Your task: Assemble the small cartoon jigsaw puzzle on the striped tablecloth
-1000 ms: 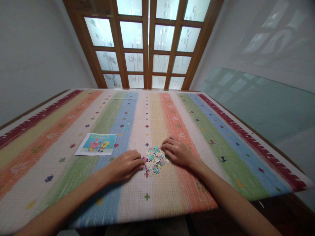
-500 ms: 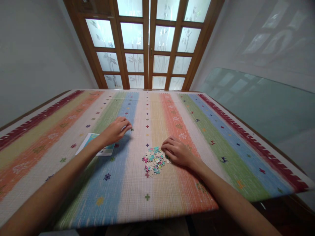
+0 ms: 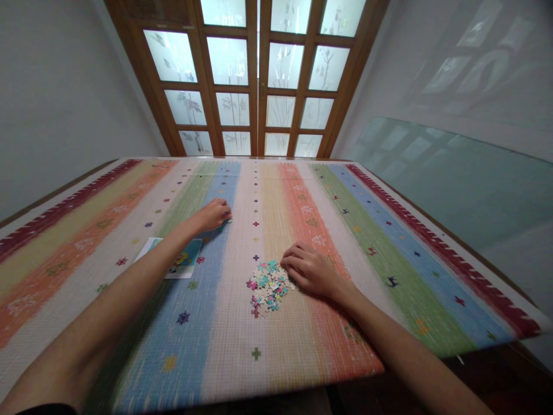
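A small heap of colourful jigsaw pieces (image 3: 266, 286) lies on the striped tablecloth (image 3: 302, 340) in front of me. My right hand (image 3: 310, 269) rests flat beside the heap's right edge, fingertips touching the pieces and holding nothing. My left hand (image 3: 213, 214) is stretched forward to the blue stripe, its fingers curled down over a few loose pieces that lie apart from the heap. They are mostly hidden under the fingers, so a grip is not visible. My left forearm crosses over the cartoon reference picture (image 3: 184, 262), covering its left part.
The table's front edge (image 3: 276, 389) is close to me and its right edge (image 3: 510, 314) drops off by a glass panel. Wooden doors with frosted panes (image 3: 259, 75) stand behind the table's far end.
My left hand left the heap, swung forward and left over the picture, and came down on the loose pieces on the blue stripe. My right hand stayed by the heap.
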Motion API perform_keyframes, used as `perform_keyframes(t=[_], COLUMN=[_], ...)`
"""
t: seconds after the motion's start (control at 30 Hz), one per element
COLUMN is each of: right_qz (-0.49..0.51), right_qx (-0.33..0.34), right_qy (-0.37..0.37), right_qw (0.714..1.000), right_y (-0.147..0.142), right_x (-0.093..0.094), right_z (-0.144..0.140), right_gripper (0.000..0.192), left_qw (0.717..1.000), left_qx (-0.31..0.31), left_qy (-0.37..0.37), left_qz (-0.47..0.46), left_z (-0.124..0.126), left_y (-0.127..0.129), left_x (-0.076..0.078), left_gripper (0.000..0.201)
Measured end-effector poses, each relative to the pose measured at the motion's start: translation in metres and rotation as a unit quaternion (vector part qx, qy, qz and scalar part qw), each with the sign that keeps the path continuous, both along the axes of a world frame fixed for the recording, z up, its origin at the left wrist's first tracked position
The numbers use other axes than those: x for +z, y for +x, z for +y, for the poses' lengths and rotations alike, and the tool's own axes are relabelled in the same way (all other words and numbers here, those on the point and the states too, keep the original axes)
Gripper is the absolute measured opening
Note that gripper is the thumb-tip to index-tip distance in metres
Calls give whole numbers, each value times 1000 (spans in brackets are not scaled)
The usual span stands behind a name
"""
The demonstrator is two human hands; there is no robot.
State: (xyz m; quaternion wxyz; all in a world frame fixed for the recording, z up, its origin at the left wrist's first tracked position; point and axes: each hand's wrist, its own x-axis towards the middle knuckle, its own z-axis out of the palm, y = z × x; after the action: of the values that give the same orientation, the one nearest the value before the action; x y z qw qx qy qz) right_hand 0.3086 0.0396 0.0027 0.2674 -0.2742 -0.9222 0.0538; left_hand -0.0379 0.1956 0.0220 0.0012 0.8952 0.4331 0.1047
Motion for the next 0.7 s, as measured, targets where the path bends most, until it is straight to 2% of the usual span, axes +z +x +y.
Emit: perform_keyframes(t=[0.27, 0.7], right_qz=[0, -8], right_qx=[-2, -6], right_qy=[6, 4], right_qw=[1000, 1000], right_y=[0, 0], right_x=[3, 5], right_z=[-2, -2], right_gripper=[26, 28], left_qw=[1000, 1000], left_qx=[14, 9], left_qy=[14, -4], left_qz=[-8, 4], left_z=[0, -20], left_y=[-3, -3], left_x=[-2, 3], left_gripper=[23, 23])
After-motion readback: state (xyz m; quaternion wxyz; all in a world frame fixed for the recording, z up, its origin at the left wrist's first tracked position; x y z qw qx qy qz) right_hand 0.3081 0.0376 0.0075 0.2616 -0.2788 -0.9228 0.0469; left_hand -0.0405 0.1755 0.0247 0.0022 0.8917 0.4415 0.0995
